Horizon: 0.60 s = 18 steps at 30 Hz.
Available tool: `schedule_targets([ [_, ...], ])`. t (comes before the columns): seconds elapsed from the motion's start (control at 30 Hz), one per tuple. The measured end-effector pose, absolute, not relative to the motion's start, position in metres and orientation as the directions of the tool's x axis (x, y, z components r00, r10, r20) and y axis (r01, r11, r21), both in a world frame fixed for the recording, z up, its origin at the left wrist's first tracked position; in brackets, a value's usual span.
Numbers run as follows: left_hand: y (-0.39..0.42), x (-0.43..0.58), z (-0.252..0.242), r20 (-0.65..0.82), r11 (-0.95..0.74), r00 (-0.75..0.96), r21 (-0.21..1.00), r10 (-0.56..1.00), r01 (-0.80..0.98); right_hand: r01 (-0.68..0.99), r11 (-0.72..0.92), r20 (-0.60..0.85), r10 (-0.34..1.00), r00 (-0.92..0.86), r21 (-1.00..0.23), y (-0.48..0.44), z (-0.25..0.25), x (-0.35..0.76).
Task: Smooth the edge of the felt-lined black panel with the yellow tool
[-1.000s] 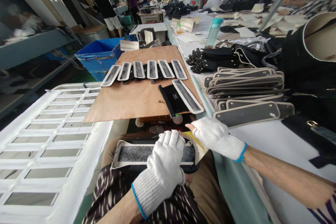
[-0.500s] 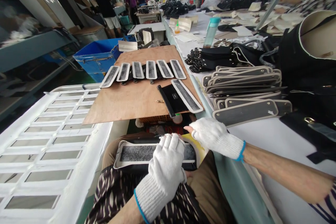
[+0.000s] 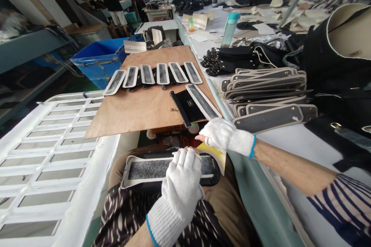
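On my lap lies a long black bag piece (image 3: 145, 170), with a grey speckled strip edged in white on its upper face. My left hand (image 3: 184, 175), in a white knitted glove, is closed across its middle with the thumb side toward the right end. A yellow and white sheet (image 3: 216, 154) sticks out behind that right end. Just above the sheet is my gloved right hand (image 3: 218, 135), fingers curled and thumb pointing left. What it holds, if anything, is hidden.
Ahead, a wooden board (image 3: 136, 112) carries a row of white-edged strips and a black flap piece (image 3: 189, 104). To the right are stacked grey panels (image 3: 266, 117), black straps (image 3: 228, 58) and a bottle (image 3: 230, 31). A white slatted frame (image 3: 58, 146) stands left, a blue bin (image 3: 98, 60) beyond.
My right hand has moved left and up, nearer the board's corner. The right end of the bag piece shows more of its black rounded edge. My left hand keeps its grip.
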<state>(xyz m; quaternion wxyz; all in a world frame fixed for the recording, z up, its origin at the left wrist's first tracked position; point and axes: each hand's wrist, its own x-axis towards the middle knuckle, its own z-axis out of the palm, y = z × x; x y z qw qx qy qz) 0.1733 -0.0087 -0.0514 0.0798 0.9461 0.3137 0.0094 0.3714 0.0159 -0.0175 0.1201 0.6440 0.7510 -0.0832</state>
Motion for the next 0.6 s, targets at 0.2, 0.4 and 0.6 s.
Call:
schedule_targets([
  [0.2,-0.005,0.177,-0.039,-0.155,-0.763,0.790,0.206,0.593,0.613,0.999,0.015,-0.209,0.978,-0.009,0.029,-0.011,-0.020,0.365],
  [0.4,-0.005,0.179,-0.030,-0.174,-0.751,0.781,0.214,0.600,0.625,0.988,-0.139,-0.190,0.971,0.148,0.059,-0.022,-0.025,0.357],
  [0.6,-0.005,0.177,-0.031,-0.094,-0.771,0.795,0.199,0.599,0.604,0.972,-0.231,-0.217,0.948,0.233,0.034,-0.033,-0.008,0.342],
])
